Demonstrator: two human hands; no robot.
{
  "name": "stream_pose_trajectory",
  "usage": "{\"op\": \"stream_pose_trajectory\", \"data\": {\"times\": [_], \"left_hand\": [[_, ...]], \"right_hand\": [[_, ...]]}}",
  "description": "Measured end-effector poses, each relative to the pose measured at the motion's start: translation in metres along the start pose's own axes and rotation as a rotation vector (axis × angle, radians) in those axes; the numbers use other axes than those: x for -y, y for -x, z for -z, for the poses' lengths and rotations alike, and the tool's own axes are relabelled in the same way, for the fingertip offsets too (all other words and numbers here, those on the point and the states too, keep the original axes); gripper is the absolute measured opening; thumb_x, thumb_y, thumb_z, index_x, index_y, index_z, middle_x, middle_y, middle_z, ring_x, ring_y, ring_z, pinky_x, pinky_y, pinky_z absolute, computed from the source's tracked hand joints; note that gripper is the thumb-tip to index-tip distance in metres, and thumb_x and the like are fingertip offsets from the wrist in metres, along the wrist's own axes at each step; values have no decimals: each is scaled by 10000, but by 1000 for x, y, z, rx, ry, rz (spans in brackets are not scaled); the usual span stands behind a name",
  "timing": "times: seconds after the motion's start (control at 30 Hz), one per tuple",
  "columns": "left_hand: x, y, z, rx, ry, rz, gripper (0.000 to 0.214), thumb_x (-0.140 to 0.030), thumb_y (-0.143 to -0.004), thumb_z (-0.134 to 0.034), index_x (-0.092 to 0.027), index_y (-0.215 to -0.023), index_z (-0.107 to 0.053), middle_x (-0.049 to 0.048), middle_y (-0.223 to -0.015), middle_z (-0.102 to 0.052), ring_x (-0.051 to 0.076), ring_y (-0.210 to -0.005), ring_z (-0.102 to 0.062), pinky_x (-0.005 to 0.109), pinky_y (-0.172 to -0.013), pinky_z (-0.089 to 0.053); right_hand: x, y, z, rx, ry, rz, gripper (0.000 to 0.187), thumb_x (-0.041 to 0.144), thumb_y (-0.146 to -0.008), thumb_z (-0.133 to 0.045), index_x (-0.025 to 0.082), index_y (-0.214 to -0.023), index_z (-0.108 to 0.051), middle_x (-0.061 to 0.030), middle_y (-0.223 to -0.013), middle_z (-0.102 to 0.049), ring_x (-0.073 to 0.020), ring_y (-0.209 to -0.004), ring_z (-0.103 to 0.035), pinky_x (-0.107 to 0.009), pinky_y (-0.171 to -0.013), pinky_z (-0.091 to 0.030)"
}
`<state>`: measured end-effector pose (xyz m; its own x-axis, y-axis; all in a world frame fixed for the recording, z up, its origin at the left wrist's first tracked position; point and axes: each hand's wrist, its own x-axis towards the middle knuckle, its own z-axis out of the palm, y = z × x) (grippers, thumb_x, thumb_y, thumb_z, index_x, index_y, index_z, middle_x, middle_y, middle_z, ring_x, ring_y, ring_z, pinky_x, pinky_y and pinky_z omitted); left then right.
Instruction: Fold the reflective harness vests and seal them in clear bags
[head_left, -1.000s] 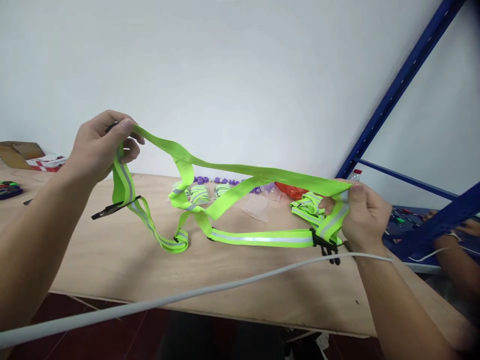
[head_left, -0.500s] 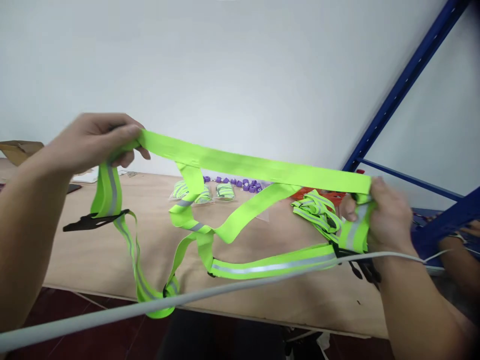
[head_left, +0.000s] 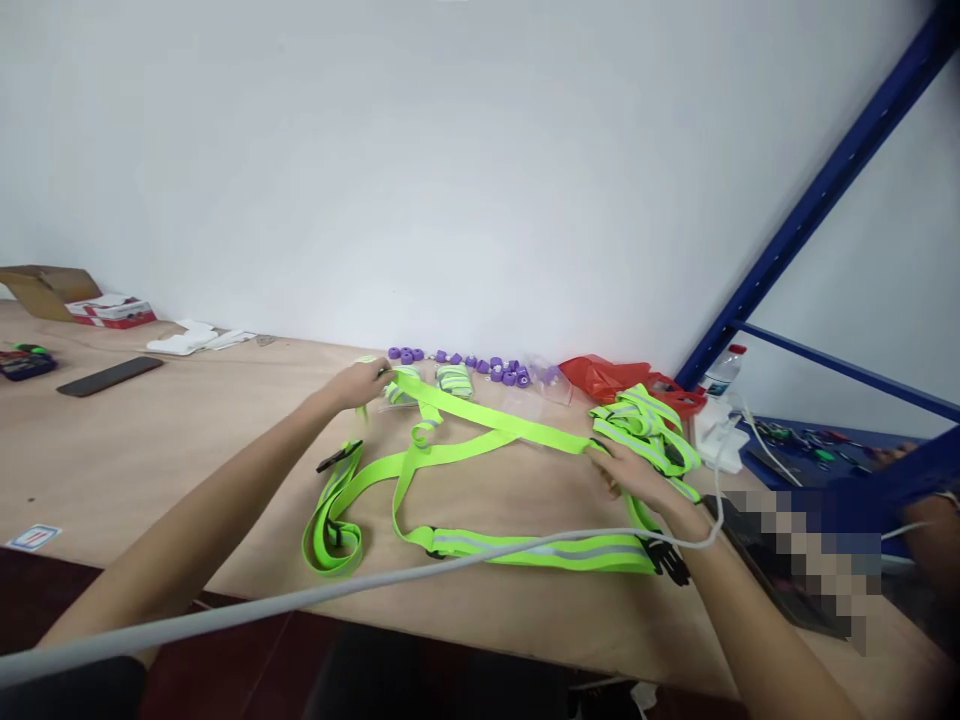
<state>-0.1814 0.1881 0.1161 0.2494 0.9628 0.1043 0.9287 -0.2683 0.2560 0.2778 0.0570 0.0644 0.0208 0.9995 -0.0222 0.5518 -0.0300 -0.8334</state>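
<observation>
A neon green reflective strap harness point(head_left: 480, 470) with grey stripes and black buckles lies spread on the wooden table point(head_left: 187, 450). My left hand point(head_left: 364, 383) reaches far forward and pinches the upper strap's left end down near the table's back. My right hand point(head_left: 630, 470) holds the same strap's right end flat against the table. The lower band and loops lie loose toward me.
Folded green harnesses point(head_left: 645, 420), purple rollers point(head_left: 457, 362) and a red bag point(head_left: 604, 378) sit by the wall. A black phone point(head_left: 109, 376) and boxes point(head_left: 45, 290) lie at the left. A white cable point(head_left: 300, 600) crosses in front. Blue shelving point(head_left: 817, 210) and another person's hand are at the right.
Both hands have gone from holding the harness up in the air to reaching forward and laying it down on the table. The camera view has pulled back.
</observation>
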Motion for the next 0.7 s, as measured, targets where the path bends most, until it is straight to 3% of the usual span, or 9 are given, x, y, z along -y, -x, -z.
{"op": "stream_pose_trajectory", "data": {"times": [0.13,0.27,0.43,0.53,0.63,0.7], "left_hand": [[-3,-13,-31,3,-63,75,355,-365,-996,-640,-160,-1283,-606,106,-1267,-634,246,-1069,-661,460,-905,-574],[3,-9,-49,48,-87,89,352,-353,-996,-640,-162,-1290,-605,108,-1276,-631,249,-1075,-660,456,-902,-578],[10,15,-44,37,-80,49,375,-370,-987,-642,-162,-1296,-595,113,-1273,-629,256,-1083,-650,459,-917,-559],[0,39,-37,-51,-91,14,352,-338,-988,-578,-182,-1303,-590,156,-1349,-593,321,-1231,-565,472,-1011,-473],[-19,60,-40,-14,-91,-30,237,-334,-990,-519,-191,-1056,-695,136,-1145,-691,322,-1138,-617,429,-975,-468],[-31,67,-49,73,-82,-35,263,-368,-975,-563,-178,-863,-706,103,-911,-714,284,-945,-676,406,-877,-511]], "right_hand": [[-11,-7,-14,-18,100,26,222,455,-832,-540,236,-869,-552,92,-519,-506,-153,-373,-489,-265,-387,-423],[-12,-2,-17,17,174,89,242,481,-869,-525,251,-895,-599,37,-597,-602,-200,-456,-572,-323,-455,-496],[-20,6,-18,67,387,276,256,449,-911,-533,254,-973,-687,-98,-946,-766,-310,-863,-727,-444,-815,-577],[-19,5,-27,-69,569,364,246,384,-901,-540,229,-1012,-697,-132,-1078,-747,-335,-1053,-696,-480,-937,-538],[5,-2,-47,-176,719,512,251,322,-925,-519,225,-1086,-686,-138,-1128,-726,-324,-1087,-672,-469,-952,-523],[35,-11,-68,-111,702,615,273,314,-962,-496,216,-1143,-675,-140,-1161,-720,-317,-1090,-662,-469,-964,-509]]}}
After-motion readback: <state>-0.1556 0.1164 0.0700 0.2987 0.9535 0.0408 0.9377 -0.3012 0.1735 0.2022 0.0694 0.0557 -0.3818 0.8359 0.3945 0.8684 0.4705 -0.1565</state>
